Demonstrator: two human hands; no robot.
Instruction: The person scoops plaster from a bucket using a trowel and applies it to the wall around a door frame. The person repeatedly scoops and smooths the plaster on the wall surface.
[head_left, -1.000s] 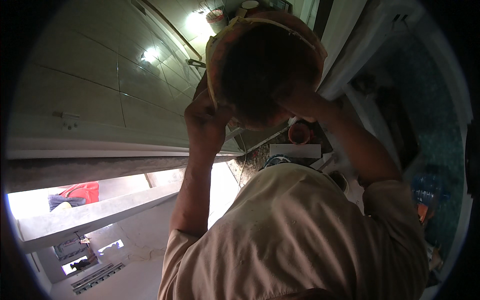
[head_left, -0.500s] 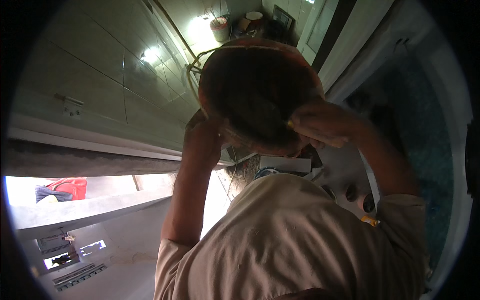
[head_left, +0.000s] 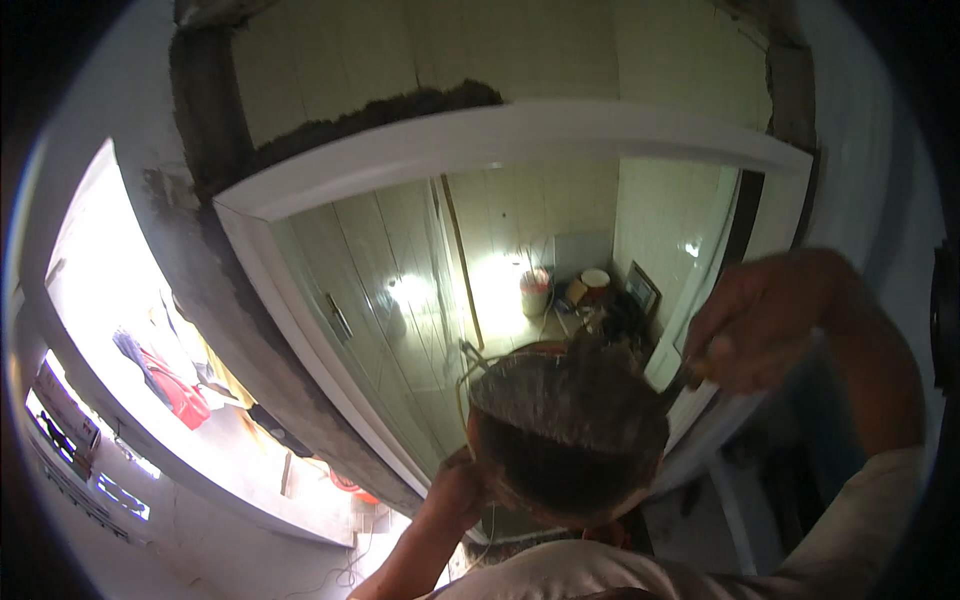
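Observation:
A round reddish basin (head_left: 600, 514) is held up in front of my chest, tilted so that its inside faces me. Grey mortar-like paste (head_left: 540, 412) coats the inside, which is dark toward the lower part. My left hand (head_left: 460, 492) grips the left rim, its fingers partly hidden behind the basin. Off to the right, above the rim, my right hand (head_left: 755, 335) is closed round the handle of a trowel (head_left: 682, 384). The blade is dark and smeared by motion, so what lies on it is unclear.
A white door frame (head_left: 520, 128) surrounds a tiled room. Rough dark mortar (head_left: 390, 110) lines its top. Inside stand a bucket (head_left: 535, 292) and assorted items near a bright lamp. A bright opening with a red bag (head_left: 178, 392) lies left.
My view has lifted to the door frame. The right hand has come out of the basin with the trowel, moving up and right. The left hand keeps its hold on the rim.

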